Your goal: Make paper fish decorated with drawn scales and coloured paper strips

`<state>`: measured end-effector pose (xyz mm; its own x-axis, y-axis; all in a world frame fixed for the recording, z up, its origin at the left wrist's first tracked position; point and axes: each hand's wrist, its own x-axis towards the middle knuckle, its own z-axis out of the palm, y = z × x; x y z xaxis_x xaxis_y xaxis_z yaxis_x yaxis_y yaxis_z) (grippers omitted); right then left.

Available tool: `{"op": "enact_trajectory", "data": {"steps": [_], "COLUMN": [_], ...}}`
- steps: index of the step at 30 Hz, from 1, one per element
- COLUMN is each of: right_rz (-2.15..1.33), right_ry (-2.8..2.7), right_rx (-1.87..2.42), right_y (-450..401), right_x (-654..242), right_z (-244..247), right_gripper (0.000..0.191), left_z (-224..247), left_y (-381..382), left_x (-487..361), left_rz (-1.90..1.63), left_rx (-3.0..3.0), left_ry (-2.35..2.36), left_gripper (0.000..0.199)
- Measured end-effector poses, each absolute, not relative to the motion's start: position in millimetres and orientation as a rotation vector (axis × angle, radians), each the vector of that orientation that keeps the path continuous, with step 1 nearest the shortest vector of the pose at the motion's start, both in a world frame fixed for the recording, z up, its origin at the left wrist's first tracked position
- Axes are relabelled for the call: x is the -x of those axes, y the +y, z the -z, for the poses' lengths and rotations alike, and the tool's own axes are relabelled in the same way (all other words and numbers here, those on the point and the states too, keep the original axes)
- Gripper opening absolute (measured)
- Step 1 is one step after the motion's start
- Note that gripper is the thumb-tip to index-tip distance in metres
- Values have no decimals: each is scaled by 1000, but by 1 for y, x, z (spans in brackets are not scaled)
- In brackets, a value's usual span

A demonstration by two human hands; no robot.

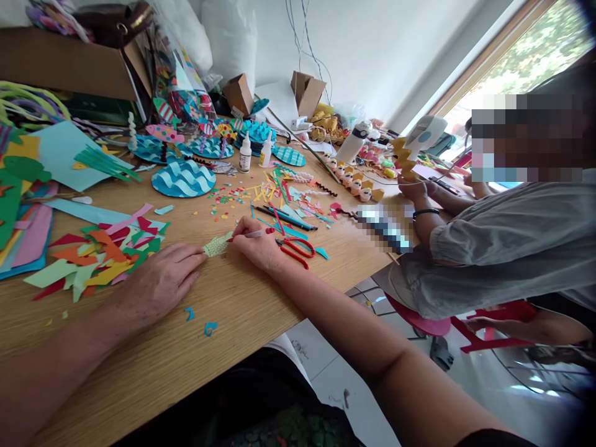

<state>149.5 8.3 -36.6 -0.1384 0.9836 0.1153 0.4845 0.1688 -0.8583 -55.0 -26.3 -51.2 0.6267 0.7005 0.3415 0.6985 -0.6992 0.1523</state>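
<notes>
Over my remote link I see the unclenched left hand (165, 276) resting fingertips on the pale green patterned paper piece (217, 246) on the wooden counter (261, 304), apparently steadying it for the slim red-and-clear pen (255, 234) pinched in the right hand (258, 248).

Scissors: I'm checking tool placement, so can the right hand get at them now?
Probably yes: the scissors lie close beside the right hand, handles in the open, though it holds a pen, which may need putting down.
</notes>
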Motion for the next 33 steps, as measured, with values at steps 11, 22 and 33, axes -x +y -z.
{"op": "enact_trajectory", "data": {"steps": [11,22,33], "right_rz": [-951,-994,-952], "right_ry": [-1659,-1704,-1788], "right_rx": [1325,1255,1275], "right_y": [10,9,11], "right_x": [-151,-146,-145], "right_z": [41,46,51], "right_gripper": [3,3,4], "left_z": [49,50,51], "left_y": [-26,-27,-26], "left_x": [55,55,55], "left_rz": [-567,-543,-522], "left_rx": [-2829,-2835,-2820], "left_ry": [1202,1211,1233], "left_gripper": [39,41,41]}}
